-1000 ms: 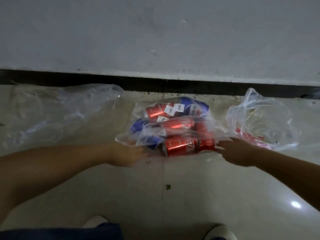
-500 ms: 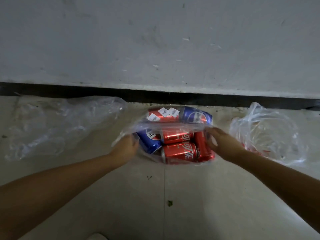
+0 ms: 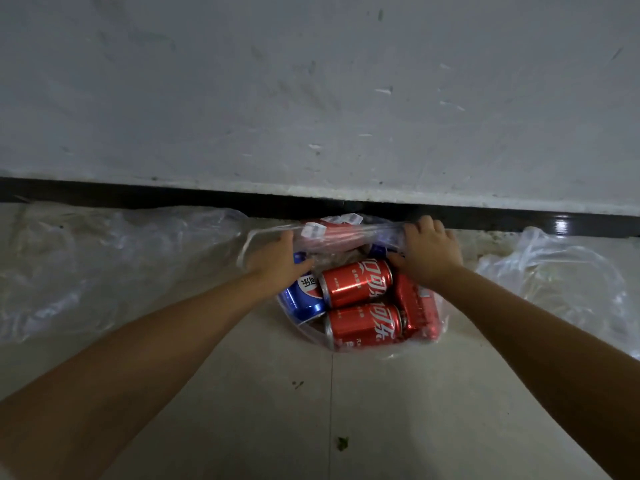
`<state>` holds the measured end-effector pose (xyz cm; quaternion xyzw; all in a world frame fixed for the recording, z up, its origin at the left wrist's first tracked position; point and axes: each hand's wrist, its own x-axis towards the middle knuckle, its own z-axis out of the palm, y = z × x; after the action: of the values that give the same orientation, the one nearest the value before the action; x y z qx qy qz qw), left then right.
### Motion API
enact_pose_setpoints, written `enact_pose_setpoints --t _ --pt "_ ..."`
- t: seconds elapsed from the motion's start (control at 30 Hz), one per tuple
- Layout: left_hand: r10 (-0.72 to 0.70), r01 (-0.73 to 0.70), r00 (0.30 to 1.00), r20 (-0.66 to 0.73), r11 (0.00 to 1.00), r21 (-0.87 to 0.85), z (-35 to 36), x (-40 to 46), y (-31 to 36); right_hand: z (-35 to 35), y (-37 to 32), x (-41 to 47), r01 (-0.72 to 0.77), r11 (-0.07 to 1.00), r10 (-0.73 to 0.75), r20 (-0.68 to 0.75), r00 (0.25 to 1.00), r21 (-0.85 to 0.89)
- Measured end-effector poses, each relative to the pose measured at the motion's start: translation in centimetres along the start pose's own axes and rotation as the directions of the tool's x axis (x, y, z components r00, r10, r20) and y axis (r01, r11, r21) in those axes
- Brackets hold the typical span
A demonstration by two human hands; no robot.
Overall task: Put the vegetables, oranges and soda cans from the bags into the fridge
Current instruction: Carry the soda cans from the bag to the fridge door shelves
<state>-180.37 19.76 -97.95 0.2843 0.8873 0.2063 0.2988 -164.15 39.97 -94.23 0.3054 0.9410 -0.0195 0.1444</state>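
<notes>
Bag of cans [image 3: 363,237] lay on the floor against the black skirting strip [image 3: 138,199], thin clear plastic, mouth toward the person. Inside, nearest the person: 2 red cans [image 3: 356,284] on their sides, a 3rd red can [image 3: 417,306] to their right, a blue can [image 3: 303,296] to their left, more behind under the film.

Left hand [image 3: 277,259] lay on the bag's left rim, fingers nearly straight, thumb on the blue can. Right hand [image 3: 429,252] had fingers curled over the right rim, gathering plastic.

Judgement: load heavy for such film; cans hard, smooth, prone to roll and slide. The film could stretch or tear at the rim. Better hold: bunch both rims together, or support underneath.

Empty-looking clear bags [image 3: 104,265] lay either side along the strip.
</notes>
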Motion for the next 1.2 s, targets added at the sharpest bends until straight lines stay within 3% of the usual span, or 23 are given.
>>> enact_pose_setpoints --t 0.1,0.2,0.27,0.4,0.57,0.67,0.77,0.87,1.2 --pt "0.101 -0.061 0.991 -0.092 0.932 0.358 -0.4 0.9 1.3 -0.1 -0.2 1.5 -0.037 0.994 0.027 0.092 0.995 0.105" --pt "0.253 -0.168 0.96 -0.118 0.861 0.481 -0.2 1.6 1.5 0.5 0.1 1.0 -0.066 0.955 0.028 0.131 0.991 0.288" --pt "0.292 -0.245 0.955 -0.046 0.87 0.428 -0.1 1.9 0.9 0.1 0.7 1.0 -0.075 0.914 0.023 0.133 0.991 0.398" --pt "0.217 -0.217 0.976 -0.011 0.976 0.033 -0.8 2.7 0.7 0.1 1.3 1.2 -0.115 0.847 0.043 0.149 0.988 0.518" --pt "0.211 -0.204 0.97 -0.119 0.977 0.067 -0.7 2.5 1.5 0.6 1.1 1.2 -0.158 0.825 0.092 0.147 0.985 0.543" --pt "0.155 -0.151 0.986 -0.065 0.987 0.058 0.3 1.9 0.7 0.6 1.1 1.6 -0.187 0.852 0.104 0.193 0.976 0.489" --pt "0.049 -0.031 0.995 0.089 0.981 -0.194 0.7 1.4 -0.2 0.0 1.8 2.1 -0.292 0.78 0.157 0.278 0.948 0.553" --pt "-0.04 0.096 0.989 0.14 0.9 -0.426 0.7 1.1 -0.5 -0.4 2.8 2.1 -0.476 0.671 0.187 0.492 0.85 0.569" --pt "0.026 0.081 0.95 0.311 0.942 -0.326 0.0 0.8 1.0 -1.1 4.6 1.9 -0.612 0.508 0.197 0.61 0.767 0.605"
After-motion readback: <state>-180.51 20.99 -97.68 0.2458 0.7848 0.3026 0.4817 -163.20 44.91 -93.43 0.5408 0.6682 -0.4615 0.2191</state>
